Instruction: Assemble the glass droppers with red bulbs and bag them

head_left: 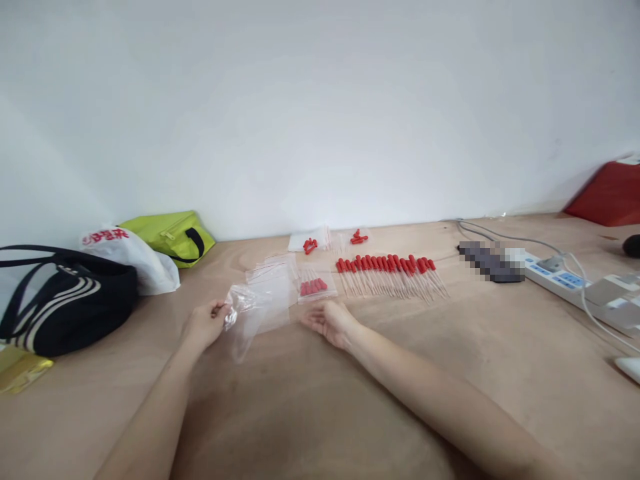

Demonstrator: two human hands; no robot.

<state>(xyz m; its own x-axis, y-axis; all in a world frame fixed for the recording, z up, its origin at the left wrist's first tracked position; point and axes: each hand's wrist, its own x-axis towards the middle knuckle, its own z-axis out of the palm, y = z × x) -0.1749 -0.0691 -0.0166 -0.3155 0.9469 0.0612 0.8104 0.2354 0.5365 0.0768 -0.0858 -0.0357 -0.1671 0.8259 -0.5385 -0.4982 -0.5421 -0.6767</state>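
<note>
My left hand (pixel 206 325) is closed on the edge of a crumpled clear plastic bag (pixel 244 308), just above the tabletop. Beside it lie several flat clear zip bags (pixel 273 283), overlapping one another. My right hand (pixel 329 321) has its fingers stretched out and holds nothing visible. It rests close to the near edge of a small zip bag with red-tipped sticks (pixel 313 287) in it; whether it touches that bag I cannot tell. A row of loose red-tipped sticks (pixel 390 270) lies to the right, red ends pointing away from me.
Two small groups of red pieces (pixel 310 245) lie on clear bags near the wall. At left stand a black bag (pixel 80 300), a white plastic bag (pixel 150 263) and a lime-green pouch (pixel 173 237). A dark phone-like object (pixel 493 265), a power strip (pixel 565 277) and cables are at right.
</note>
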